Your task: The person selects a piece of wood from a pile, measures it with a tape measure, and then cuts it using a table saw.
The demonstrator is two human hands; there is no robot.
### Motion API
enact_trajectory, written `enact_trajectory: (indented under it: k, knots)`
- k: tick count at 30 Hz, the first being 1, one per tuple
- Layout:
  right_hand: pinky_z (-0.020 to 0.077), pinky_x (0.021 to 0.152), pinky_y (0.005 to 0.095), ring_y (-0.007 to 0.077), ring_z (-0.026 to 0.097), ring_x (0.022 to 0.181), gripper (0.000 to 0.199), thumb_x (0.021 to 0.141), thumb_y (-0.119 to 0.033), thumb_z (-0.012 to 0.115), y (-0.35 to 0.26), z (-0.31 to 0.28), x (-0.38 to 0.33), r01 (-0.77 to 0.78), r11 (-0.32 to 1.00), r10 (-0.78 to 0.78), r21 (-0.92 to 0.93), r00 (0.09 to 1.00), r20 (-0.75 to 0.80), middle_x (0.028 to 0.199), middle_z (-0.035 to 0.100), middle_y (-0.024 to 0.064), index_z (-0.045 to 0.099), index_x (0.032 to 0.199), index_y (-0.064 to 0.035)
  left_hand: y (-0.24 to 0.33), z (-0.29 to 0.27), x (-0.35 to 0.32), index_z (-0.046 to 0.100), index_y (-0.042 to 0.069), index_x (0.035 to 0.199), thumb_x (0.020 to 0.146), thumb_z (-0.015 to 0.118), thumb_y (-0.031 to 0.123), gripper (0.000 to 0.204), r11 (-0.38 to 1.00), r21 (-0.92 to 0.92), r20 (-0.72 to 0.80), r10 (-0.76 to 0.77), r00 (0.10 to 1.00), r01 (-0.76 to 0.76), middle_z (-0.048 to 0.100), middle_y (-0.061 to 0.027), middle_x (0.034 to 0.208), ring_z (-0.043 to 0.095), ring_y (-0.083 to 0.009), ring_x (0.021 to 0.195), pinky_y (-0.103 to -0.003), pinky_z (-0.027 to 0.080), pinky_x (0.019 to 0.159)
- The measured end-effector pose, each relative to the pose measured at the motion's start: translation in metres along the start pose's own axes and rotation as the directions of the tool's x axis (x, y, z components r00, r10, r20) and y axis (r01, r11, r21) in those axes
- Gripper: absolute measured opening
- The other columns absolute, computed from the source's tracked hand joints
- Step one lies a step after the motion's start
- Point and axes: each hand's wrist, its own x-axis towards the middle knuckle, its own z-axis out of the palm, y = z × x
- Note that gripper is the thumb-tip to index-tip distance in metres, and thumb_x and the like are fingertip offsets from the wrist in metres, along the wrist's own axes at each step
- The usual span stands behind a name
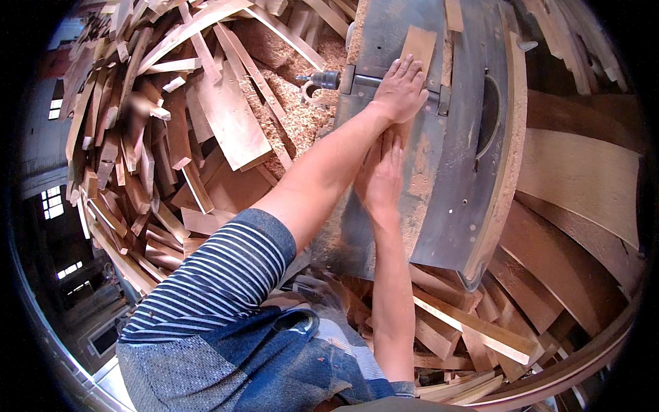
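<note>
A narrow wooden board (420, 44) lies lengthwise on the grey metal bed (391, 27) of a planing machine, across the dark slot in the bed. My left hand (401, 90) presses flat on the board from above, its fingers stretched forward and close together. Behind it, my right hand (381, 177) rests at the board's near end, fingers straight and pointing ahead. The left wrist passes over the right fingertips and hides part of them. Most of the board's near end is covered by my hands.
A black chuck (324, 79) juts from the machine's left side over wood shavings (312, 113). At right, the grey tabletop (453, 206) has a long curved slot (489, 117). Offcuts (230, 123) heap up at left; wide planks (576, 178) lie at right, and more strips (480, 333) below.
</note>
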Motion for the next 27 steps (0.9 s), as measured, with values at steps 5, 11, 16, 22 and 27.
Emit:
enact_trajectory:
  k: [5,11,16,22,27]
  knots:
    - [0.0273,0.124,0.0488,0.0426,0.032,0.149,0.088,0.089,-0.031,0.073,0.007,-0.005,0.019,0.020,1.000,-0.020,-0.006,1.000,0.021,0.160,0.035,0.0261,0.031,0.156,0.0058,-0.008,0.010,0.018,0.054,0.002,0.138,0.103,0.046,0.039,0.052,1.000,-0.008,-0.009,-0.010,1.000,0.010,0.042,-0.0197,0.158,0.028,-0.0376,0.153,-0.049,0.018,0.127]
    - [0.0282,0.124,0.0479,0.0423,0.033,0.149,0.086,0.089,-0.029,0.073,0.016,-0.005,0.039,0.005,1.000,-0.005,-0.003,1.000,-0.008,0.160,0.036,0.0255,0.031,0.156,0.0054,-0.015,0.016,0.042,0.053,0.002,0.139,0.103,0.046,0.040,0.053,1.000,0.008,0.015,0.003,1.000,-0.003,0.041,-0.0198,0.159,0.027,-0.0369,0.154,-0.049,0.018,0.127]
    - [0.0284,0.124,0.0472,0.0425,0.033,0.149,0.087,0.088,-0.029,0.073,0.023,-0.005,0.071,0.022,0.999,-0.021,0.026,1.000,-0.010,0.160,0.036,0.0253,0.032,0.156,0.0058,-0.033,0.027,0.069,0.053,0.001,0.139,0.103,0.044,0.041,0.054,0.999,0.031,0.006,-0.009,1.000,0.009,0.040,-0.0204,0.159,0.027,-0.0371,0.154,-0.049,0.018,0.127]
    - [0.0284,0.124,0.0473,0.0425,0.033,0.149,0.087,0.089,-0.032,0.073,0.037,-0.003,0.107,0.024,0.998,-0.023,-0.049,1.000,0.018,0.160,0.037,0.0261,0.033,0.155,0.0066,-0.047,0.035,0.108,0.053,0.000,0.139,0.103,0.043,0.040,0.055,1.000,0.011,0.012,-0.005,1.000,0.005,0.040,-0.0203,0.159,0.028,-0.0377,0.154,-0.049,0.018,0.127]
    - [0.0280,0.124,0.0485,0.0431,0.035,0.148,0.087,0.089,-0.034,0.073,0.044,0.002,0.136,0.055,0.997,-0.056,-0.062,0.998,-0.010,0.158,0.039,0.0263,0.034,0.155,0.0062,-0.061,0.042,0.132,0.053,0.001,0.140,0.103,0.042,0.040,0.055,1.000,0.008,-0.021,-0.006,1.000,0.006,0.040,-0.0201,0.160,0.027,-0.0370,0.154,-0.050,0.018,0.127]
